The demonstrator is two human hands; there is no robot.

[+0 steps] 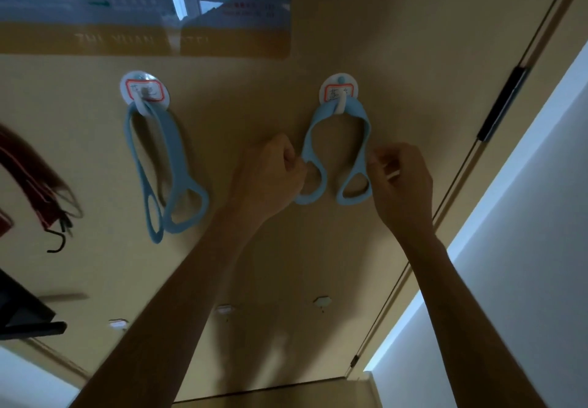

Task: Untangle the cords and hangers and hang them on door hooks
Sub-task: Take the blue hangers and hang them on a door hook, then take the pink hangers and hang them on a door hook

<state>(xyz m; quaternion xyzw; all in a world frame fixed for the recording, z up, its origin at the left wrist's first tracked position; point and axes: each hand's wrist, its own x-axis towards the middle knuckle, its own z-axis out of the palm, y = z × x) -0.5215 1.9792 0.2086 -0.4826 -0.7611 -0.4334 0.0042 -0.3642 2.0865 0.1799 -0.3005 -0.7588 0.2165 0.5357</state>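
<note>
Strap point(319, 118), blue and loop-ended, hung draped over the right door hook point(339, 92), left hand point(270, 169) and right hand point(401, 175) each pinching one leg, likely to level it evenly.

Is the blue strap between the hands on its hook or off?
On. The blue strap drapes over the right hook; left hand and right hand hold its two sides.
</note>
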